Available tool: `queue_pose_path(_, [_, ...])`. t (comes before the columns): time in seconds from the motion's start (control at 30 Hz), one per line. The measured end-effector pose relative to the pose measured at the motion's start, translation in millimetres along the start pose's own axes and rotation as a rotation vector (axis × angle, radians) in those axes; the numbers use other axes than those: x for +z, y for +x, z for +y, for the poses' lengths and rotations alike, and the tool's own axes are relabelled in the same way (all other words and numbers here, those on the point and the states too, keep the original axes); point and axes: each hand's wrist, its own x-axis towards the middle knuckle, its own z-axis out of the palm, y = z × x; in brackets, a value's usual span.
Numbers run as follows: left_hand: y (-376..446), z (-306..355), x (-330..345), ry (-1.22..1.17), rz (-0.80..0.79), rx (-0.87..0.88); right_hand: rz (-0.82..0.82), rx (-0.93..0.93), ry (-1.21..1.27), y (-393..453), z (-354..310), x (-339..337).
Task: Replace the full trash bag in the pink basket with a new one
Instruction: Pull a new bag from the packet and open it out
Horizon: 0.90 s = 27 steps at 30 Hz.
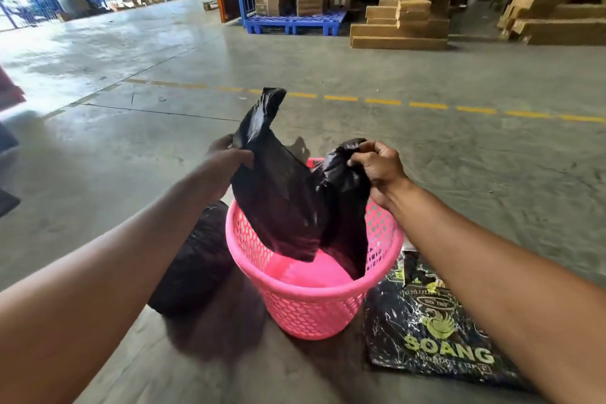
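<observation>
Hands both clenched on new bag (285, 200): left hand (226, 159) and right hand (380, 167) pinch its top edges apart so I can open mouth. Bag bottom hangs inside pink basket (314, 298). Full bag (196, 259) on floor, touching basket's left side.

Both hands, left hand (229, 157) and right hand (377, 167), grip a thin black plastic bag (288, 207) (its bottom hanging inside) over the pink perforated plastic basket (314, 311).

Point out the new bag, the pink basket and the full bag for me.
new bag (282, 207), head view, on its front panel between the hands.
pink basket (314, 308), head view, on its near mesh wall.
full bag (193, 259), head view, on its bulging side left of the basket.
</observation>
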Motion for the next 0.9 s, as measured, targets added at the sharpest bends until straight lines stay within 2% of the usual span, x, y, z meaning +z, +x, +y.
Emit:
queue_pose_path(0.1, [-1, -26, -6, 0.177, -0.076, -0.050, -0.086, 0.099, -0.046, 2, 5, -25])
queue_pose_path(0.17, [-7, -29, -6, 0.255, -0.184, -0.052, -0.262, 0.216, -0.064, 2, 8, -37])
queue_pose_path(0.23, [-6, -23, -5, 0.209, -0.264, -0.077, -0.406, 0.322, -0.043, 0, 10, -39])
queue_pose_path(0.3, [-3, -18, -4, 0.161, -0.290, -0.092, -0.374, 0.348, -0.051, -1, 11, -35])
queue_pose_path(0.37, [1, -19, -6, 0.143, -0.257, -0.061, -0.249, 0.274, -0.114, 3, 15, -32])
queue_pose_path(0.43, [3, -21, -14, 0.126, -0.242, 0.000, -0.214, 0.216, -0.149, 6, 12, -34])
queue_pose_path(0.53, [5, -15, -35, 0.118, -0.259, 0.035, -0.279, 0.158, -0.154, 4, -11, -46])
queue_pose_path(0.7, [-20, -8, -62, 0.231, -0.388, 0.184, -0.529, -0.035, -0.383, -24, -52, -85])
queue_pose_path(0.77, [-35, -16, -71, 0.261, -0.422, 0.266, -0.565, -0.107, -0.469, -43, -55, -101])
queue_pose_path(0.83, [-46, -32, -75, 0.193, -0.439, 0.300, -0.598, -0.175, -0.547, -65, -51, -119])
queue_pose_path(0.9, [-52, -58, -86, 0.178, -0.410, 0.317, -0.589, -0.216, -0.591, -88, -39, -139])
